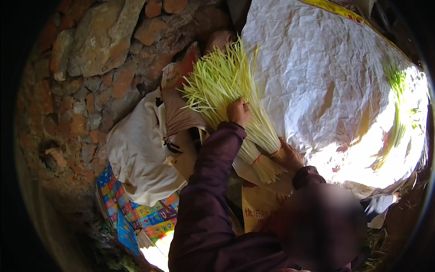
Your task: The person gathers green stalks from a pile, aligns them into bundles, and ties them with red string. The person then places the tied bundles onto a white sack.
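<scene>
Two bundles of long, pale yellow-green leafy stalks, which look like blanched chives, lie side by side with their leaves fanned towards the top. A red tie circles the base of the right bundle; another red tie is round the left bundle. My left hand is curled into a fist on the stalks of the bundles, its fingertips hidden. At the base of the right bundle, beside its red tie, my right hand grips the stalk ends, partly hidden by them.
A crinkled white woven sheet spreads at the right, with greener stalks on its sunlit far edge. White cloth, a brown cloth and a colourful printed board lie at the left, beside a rough stone-and-brick wall. A blurred round area covers the lower right.
</scene>
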Available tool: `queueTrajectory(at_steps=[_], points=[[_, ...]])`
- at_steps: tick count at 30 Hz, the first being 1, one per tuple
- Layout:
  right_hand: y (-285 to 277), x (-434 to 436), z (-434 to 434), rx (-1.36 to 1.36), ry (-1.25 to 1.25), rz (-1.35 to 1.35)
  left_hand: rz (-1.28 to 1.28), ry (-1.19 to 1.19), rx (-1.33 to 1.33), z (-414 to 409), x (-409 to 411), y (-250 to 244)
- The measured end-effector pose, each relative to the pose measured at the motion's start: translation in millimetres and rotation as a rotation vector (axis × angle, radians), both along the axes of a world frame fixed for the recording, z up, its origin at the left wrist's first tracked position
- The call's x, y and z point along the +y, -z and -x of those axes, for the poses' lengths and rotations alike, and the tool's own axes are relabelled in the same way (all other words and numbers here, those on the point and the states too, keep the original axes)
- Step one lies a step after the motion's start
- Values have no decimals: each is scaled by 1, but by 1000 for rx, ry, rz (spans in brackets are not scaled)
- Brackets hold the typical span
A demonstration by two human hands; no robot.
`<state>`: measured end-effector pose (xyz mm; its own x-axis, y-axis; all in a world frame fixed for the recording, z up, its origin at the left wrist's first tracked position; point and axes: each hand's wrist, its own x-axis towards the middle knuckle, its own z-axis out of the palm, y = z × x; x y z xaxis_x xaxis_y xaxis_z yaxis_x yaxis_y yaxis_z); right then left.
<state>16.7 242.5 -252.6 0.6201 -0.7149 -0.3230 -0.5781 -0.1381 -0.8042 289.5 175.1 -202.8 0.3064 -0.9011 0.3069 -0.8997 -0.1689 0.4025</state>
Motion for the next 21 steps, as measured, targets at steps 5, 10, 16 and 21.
queueTrajectory(at_steps=[5, 10, 16, 21], points=[[4, 1, -2, -8, 8, 6, 4, -201, 28, 2, -4, 15], [3, -1, -2, 1, -7, 19, 263, -363, 193, -5, -22, -3], [-14, -11, 9, 91, -27, -102, 475, 132, 693, 137, -42, -105], [-25, -1, -10, 54, -73, -179, 52, 1224, 183, 298, 53, -138]])
